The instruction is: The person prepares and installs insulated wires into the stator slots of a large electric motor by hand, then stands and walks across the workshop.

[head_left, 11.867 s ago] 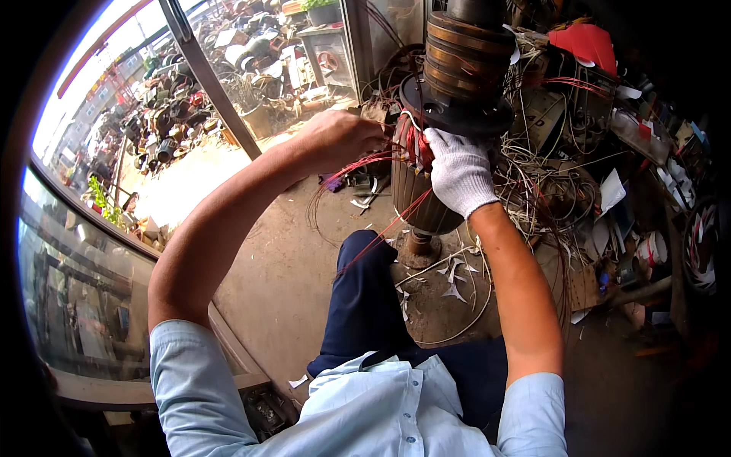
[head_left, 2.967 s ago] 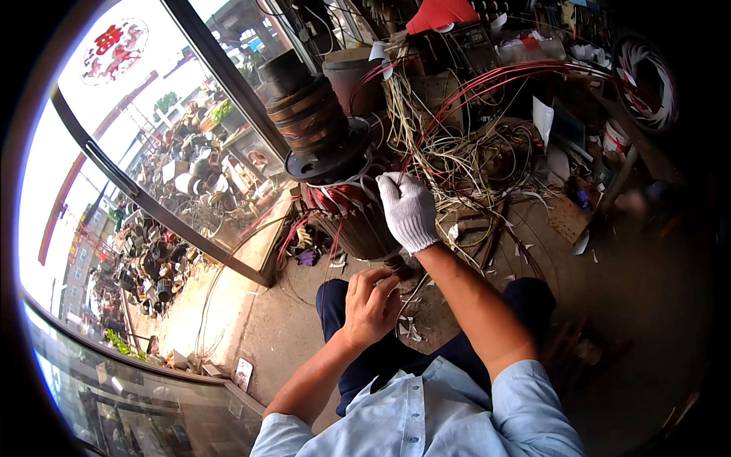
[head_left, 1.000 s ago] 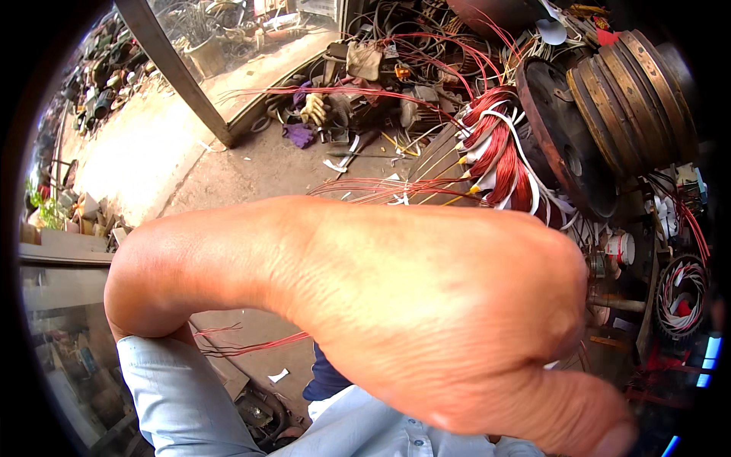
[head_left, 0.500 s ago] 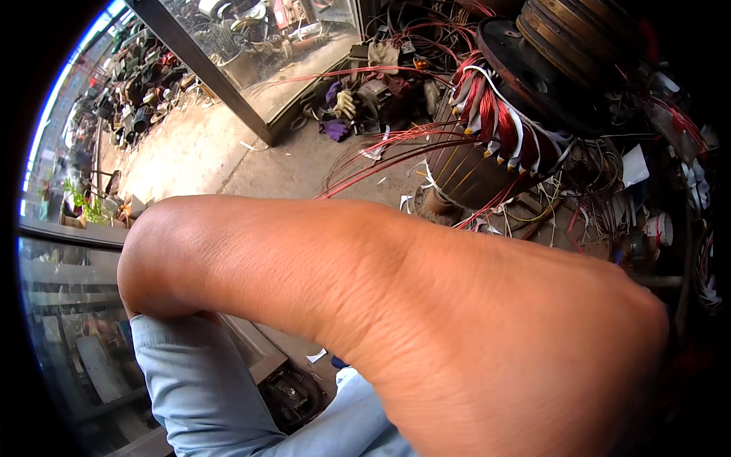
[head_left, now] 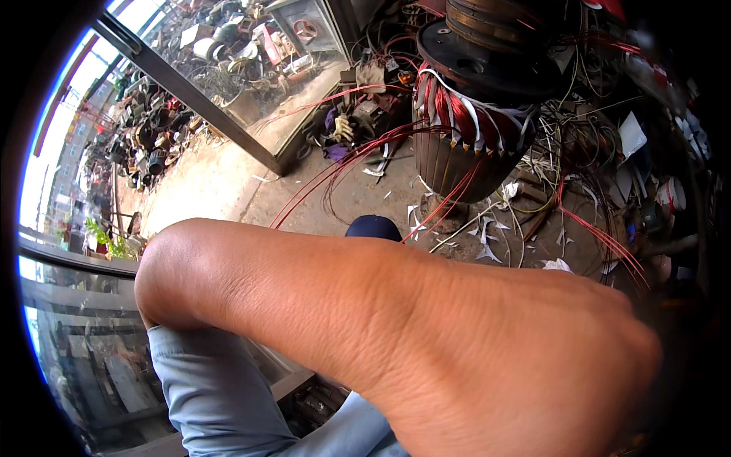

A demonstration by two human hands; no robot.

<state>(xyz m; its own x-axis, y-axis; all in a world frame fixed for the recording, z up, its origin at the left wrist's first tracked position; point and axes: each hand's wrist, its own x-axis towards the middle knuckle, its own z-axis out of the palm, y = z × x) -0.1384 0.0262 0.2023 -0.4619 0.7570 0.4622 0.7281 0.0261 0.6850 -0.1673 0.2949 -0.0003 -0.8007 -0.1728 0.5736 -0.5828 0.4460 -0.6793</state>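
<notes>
Workshop floor (head_left: 209, 194) littered with white paper scraps (head_left: 487, 242); near-upright rotor (head_left: 453, 164) upper right of centre, red windings (head_left: 445, 110) under its black disc (head_left: 487, 65), red wires (head_left: 343, 162) trailing left. Left hand (head_left: 525, 350) close to camera, back showing, fingers hidden, can't tell if spread or pinching; right hand can't be made out. Pale bucket (head_left: 242, 109) behind glass, contents blurred; white-and-red tub (head_left: 671, 195) far right, contents unclear.

Looked down from the person's head through a wide fisheye, very close to the left hand (head_left: 525, 358), facing the floor (head_left: 365, 206).
</notes>
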